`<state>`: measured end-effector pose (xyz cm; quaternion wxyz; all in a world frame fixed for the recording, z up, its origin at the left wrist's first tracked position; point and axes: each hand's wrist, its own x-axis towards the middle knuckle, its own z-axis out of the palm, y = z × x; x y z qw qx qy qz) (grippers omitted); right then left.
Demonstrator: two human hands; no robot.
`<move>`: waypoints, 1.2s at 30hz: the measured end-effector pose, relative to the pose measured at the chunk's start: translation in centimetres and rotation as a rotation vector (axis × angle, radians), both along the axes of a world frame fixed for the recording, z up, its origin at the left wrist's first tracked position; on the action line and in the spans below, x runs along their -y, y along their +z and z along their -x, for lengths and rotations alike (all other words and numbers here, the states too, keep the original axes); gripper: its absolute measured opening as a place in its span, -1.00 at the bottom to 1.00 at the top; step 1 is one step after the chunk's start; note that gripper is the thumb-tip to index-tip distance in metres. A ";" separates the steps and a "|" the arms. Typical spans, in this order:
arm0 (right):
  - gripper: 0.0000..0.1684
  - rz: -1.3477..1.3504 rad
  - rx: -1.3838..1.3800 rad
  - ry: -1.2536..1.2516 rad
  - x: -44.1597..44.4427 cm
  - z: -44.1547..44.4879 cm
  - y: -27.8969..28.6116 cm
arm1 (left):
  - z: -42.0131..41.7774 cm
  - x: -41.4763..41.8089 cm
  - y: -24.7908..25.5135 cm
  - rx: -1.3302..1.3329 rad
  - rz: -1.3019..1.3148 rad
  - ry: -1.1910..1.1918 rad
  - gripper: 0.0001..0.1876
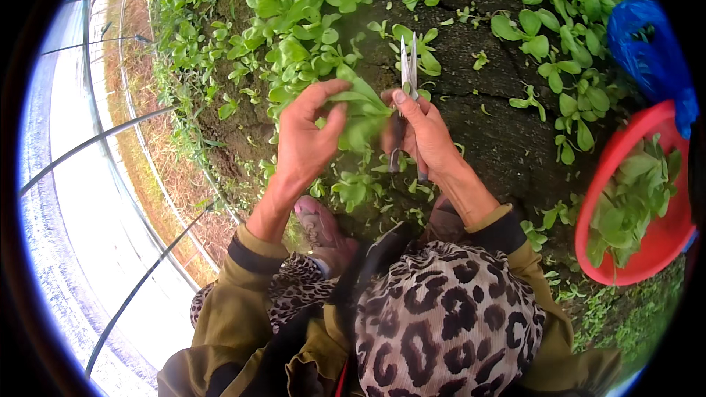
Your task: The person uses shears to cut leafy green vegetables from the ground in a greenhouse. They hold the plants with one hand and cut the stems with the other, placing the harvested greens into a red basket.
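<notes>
My left hand (311,129) grips a bunch of green leaves (361,102) between thumb and fingers. Beside it on the right, my right hand (422,132) holds a pair of scissors (409,66), blades pointing away from me and slightly apart, handles below the palm. The right fingertips are at the narrow stem end of the bunch; whether they pinch it I cannot tell. Both hands are above the soil bed, where leafy green plants (298,27) grow. Part of the bunch is blurred.
A red plastic basin (662,253) with picked leaves (629,204) stands at the right, by a blue plastic bag (642,44). More plants (584,82) grow in front of it. My shoe (325,231) is on the ground below my hands. Translucent sheeting (71,193) and thin poles (105,135) line the left.
</notes>
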<state>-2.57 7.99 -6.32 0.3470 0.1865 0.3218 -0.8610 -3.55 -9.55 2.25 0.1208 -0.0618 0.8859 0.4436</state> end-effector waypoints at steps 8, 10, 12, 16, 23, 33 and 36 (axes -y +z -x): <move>-0.63 0.048 -0.037 -0.329 -3.2 -0.5 3.2 | -0.3 -5.3 2.3 -0.017 -0.231 -0.024 -0.65; -0.65 0.026 -0.006 -0.413 -4.4 -1.1 4.5 | -0.3 -6.6 2.3 0.075 -0.393 0.031 -0.65; -0.67 0.037 -0.010 -0.477 -5.7 -1.8 4.6 | -0.7 -7.3 1.6 0.152 -0.496 0.087 -0.67; -0.65 0.062 0.072 -0.485 -8.1 -3.4 4.3 | -1.0 -9.6 1.8 0.195 -0.528 0.073 -0.69; -0.66 -0.041 0.209 -0.494 -8.6 -4.1 5.9 | -1.2 -11.2 0.6 0.098 -0.535 -0.017 -0.74; -0.74 -0.172 0.071 -0.539 -8.3 -3.7 4.0 | -2.0 -12.6 -1.4 0.058 -0.600 0.132 -0.76; -0.73 -0.258 0.021 -0.535 -8.2 -3.8 3.8 | -1.7 -12.3 -1.9 0.098 -0.600 0.130 -0.76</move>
